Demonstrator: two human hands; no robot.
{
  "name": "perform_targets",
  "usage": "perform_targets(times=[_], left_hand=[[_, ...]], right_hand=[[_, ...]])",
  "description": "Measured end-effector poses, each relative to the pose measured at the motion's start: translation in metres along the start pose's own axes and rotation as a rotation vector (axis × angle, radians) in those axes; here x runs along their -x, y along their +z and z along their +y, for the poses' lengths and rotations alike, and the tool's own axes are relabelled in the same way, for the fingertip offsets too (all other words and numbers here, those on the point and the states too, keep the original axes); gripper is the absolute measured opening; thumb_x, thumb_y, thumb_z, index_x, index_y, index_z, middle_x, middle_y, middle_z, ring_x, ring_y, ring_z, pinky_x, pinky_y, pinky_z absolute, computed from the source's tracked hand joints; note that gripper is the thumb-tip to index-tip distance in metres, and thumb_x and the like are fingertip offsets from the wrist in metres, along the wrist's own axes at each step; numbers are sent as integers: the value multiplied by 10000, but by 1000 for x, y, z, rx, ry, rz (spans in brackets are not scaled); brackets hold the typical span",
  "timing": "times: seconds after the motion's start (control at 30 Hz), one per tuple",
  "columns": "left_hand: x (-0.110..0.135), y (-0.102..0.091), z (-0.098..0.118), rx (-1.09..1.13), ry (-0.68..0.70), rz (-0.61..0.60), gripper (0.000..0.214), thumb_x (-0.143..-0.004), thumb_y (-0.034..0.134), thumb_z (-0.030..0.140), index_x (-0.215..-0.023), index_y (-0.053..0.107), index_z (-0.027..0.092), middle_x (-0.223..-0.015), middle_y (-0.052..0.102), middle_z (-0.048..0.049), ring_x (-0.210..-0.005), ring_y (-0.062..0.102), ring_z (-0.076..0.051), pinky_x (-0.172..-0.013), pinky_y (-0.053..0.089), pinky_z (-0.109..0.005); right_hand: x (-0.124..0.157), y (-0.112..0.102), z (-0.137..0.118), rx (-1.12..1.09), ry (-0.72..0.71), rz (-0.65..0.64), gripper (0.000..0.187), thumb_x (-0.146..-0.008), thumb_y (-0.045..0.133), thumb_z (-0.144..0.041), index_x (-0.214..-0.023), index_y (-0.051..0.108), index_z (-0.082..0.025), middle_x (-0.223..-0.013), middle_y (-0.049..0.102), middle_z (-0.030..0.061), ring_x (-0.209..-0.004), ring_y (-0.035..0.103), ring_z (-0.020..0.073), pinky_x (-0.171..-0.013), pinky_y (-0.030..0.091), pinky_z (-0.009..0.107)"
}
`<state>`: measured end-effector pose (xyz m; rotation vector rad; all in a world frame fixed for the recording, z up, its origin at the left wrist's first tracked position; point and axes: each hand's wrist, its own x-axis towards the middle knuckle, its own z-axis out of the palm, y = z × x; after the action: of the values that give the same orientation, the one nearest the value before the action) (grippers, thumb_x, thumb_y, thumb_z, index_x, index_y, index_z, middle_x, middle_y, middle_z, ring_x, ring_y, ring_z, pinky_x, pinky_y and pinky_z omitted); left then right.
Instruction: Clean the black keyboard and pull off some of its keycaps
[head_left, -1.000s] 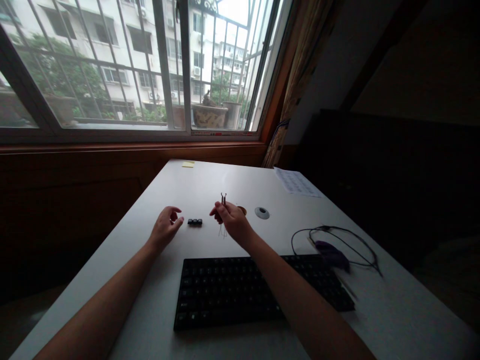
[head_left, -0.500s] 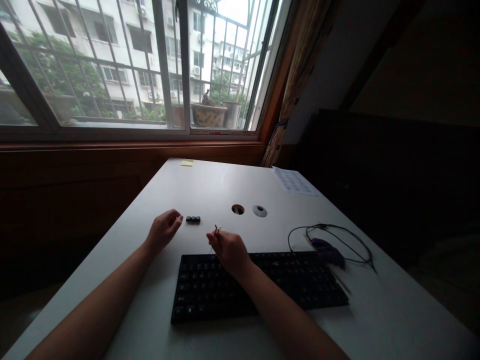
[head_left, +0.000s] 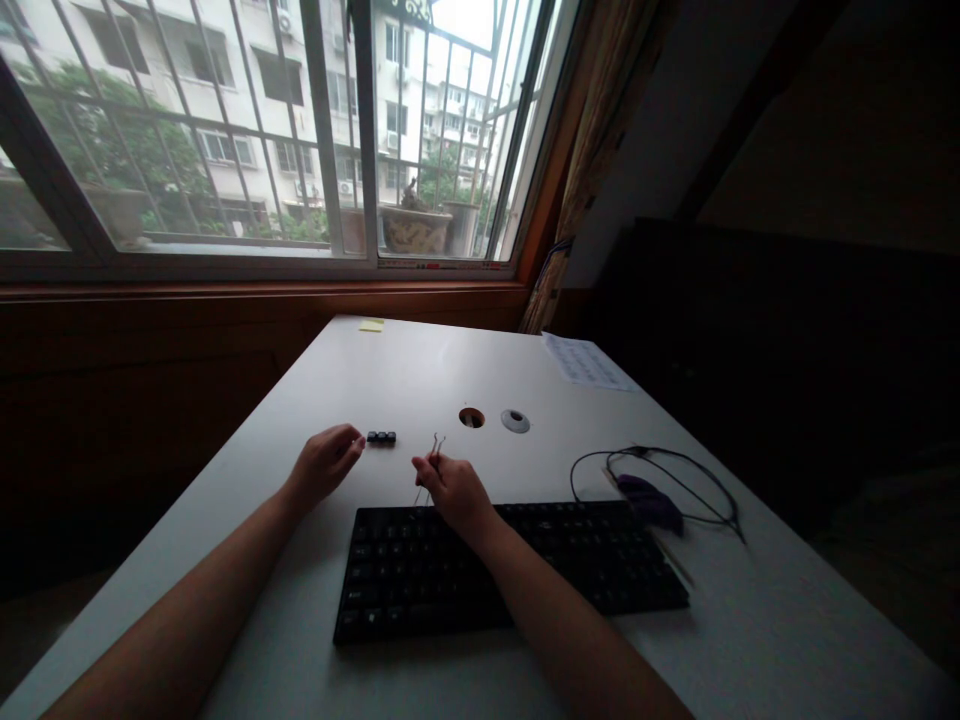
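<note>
My right hand (head_left: 456, 490) is closed around a thin wire keycap puller (head_left: 438, 445) above the upper left part of a black keyboard (head_left: 420, 580). Two hooked tips of the puller rise past the fingers, and thin wire shows below them. Close to a short row of three black keycaps (head_left: 382, 438), my left hand (head_left: 328, 462) rests on the white table with its fingers curled in. Whether anything is between those fingers is hidden. The right forearm covers part of the keyboard.
A black cable (head_left: 675, 455) loops behind the keyboard's right end, beside a dark purple object (head_left: 651, 503). Further back are a round table hole (head_left: 472, 418), its grey cover (head_left: 515, 421), a printed sheet (head_left: 589, 362) and a yellow sticky note (head_left: 371, 326).
The puller's hooked tips stand a little higher above my right hand, and more of its wire shows below. My left fingertips are slightly nearer the keycaps. The view has shifted a little.
</note>
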<state>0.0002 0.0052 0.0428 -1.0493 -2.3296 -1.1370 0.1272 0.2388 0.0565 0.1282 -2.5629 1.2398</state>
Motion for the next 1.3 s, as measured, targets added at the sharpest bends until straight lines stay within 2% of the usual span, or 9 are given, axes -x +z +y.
perform_targets(times=[0.2, 0.47, 0.53, 0.67, 0.8, 0.97, 1.13, 1.3], left_hand=[[1, 1, 0, -12, 38, -36, 284, -977, 530, 370, -760, 608, 205, -645, 547, 14, -554, 479, -142, -567, 374, -263], [2, 2, -3, -23, 45, -47, 287, -1001, 520, 371, -784, 608, 205, -673, 566, 7, -575, 503, -143, -583, 392, -261], [3, 3, -4, -24, 46, -48, 282, -1002, 522, 366, -788, 610, 204, -673, 564, 9, -571, 498, -141, -581, 391, -260], [3, 4, -5, -26, 46, -50, 284, -999, 526, 371, -784, 611, 205, -665, 551, 13, -567, 486, -138, -571, 385, -256], [3, 3, -3, -23, 44, -51, 286, -989, 526, 367, -766, 603, 205, -656, 546, 13, -558, 471, -135, -553, 370, -252], [2, 2, 0, -10, 53, -60, 275, -978, 533, 358, -762, 609, 206, -654, 556, 10, -551, 472, -134, -545, 369, -251], [1, 1, 5, 7, 65, -59, 284, -975, 527, 353, -745, 596, 204, -660, 554, 4, -556, 479, -134, -547, 380, -252], [3, -1, 12, 44, 99, -92, 255, -989, 533, 330, -800, 635, 194, -727, 579, -14, -580, 509, -132, -561, 423, -252]], right_hand=[[-4, -2, 1, -79, 76, -13, 509, -1065, 467, -528, -762, 701, -193, -669, 716, 44, -619, 674, 166, -637, 462, 268], [12, 5, -8, 232, -267, -38, 462, -1084, 446, -480, -789, 690, -221, -713, 732, 65, -629, 664, 183, -657, 457, 289], [13, 6, -8, 278, -309, -22, 458, -1083, 448, -467, -773, 677, -221, -721, 727, 74, -645, 656, 192, -674, 461, 304], [8, 3, -8, 185, -198, 44, 503, -1087, 420, -503, -752, 662, -216, -736, 713, 80, -709, 669, 202, -720, 479, 312], [2, -1, -4, -11, -67, 26, 555, -1075, 418, -563, -739, 678, -206, -705, 697, 50, -662, 655, 176, -680, 467, 290], [-3, -2, 4, -117, 47, 13, 591, -1058, 426, -599, -715, 691, -197, -638, 657, 26, -614, 625, 160, -640, 438, 278], [-2, -1, 3, -129, 15, 37, 598, -1044, 445, -617, -697, 694, -198, -634, 661, 27, -608, 629, 160, -645, 448, 282], [2, -4, -5, -180, -17, 126, 595, -1043, 434, -629, -707, 685, -208, -623, 643, 22, -608, 632, 168, -656, 481, 286]])
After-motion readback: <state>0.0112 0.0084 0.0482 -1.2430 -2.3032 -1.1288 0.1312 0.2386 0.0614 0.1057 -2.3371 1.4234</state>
